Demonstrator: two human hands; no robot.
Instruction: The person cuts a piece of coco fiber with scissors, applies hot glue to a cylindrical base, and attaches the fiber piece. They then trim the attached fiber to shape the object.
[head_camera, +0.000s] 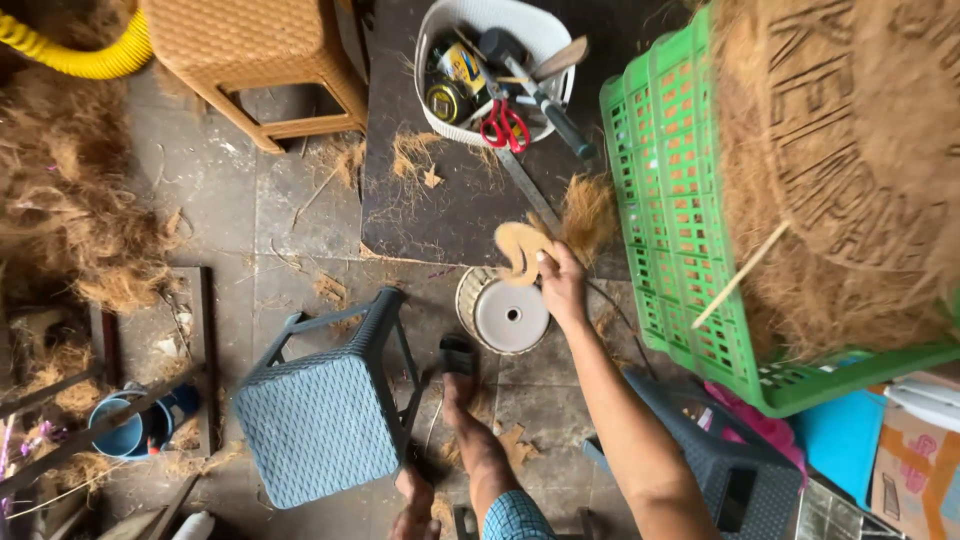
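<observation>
Grey stone floor (230, 200) lies below us, strewn with coconut fibre. At 6 o'clock our left hand (415, 505) sits half cut off; we cannot tell its grip. At 12 our right hand (560, 285) pinches a curved tan cutout (518, 250), its long axis pointing toward 11, above a round pot (505, 315).

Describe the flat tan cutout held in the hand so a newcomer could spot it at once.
Start at the big green plastic crate on the right and move left to the dark board on the floor. At its lower edge the right hand pinches a flat tan cutout just above an upturned round pot. Unlike the loose brown fibre beside it, it is smooth, curved and hook-shaped.
</observation>
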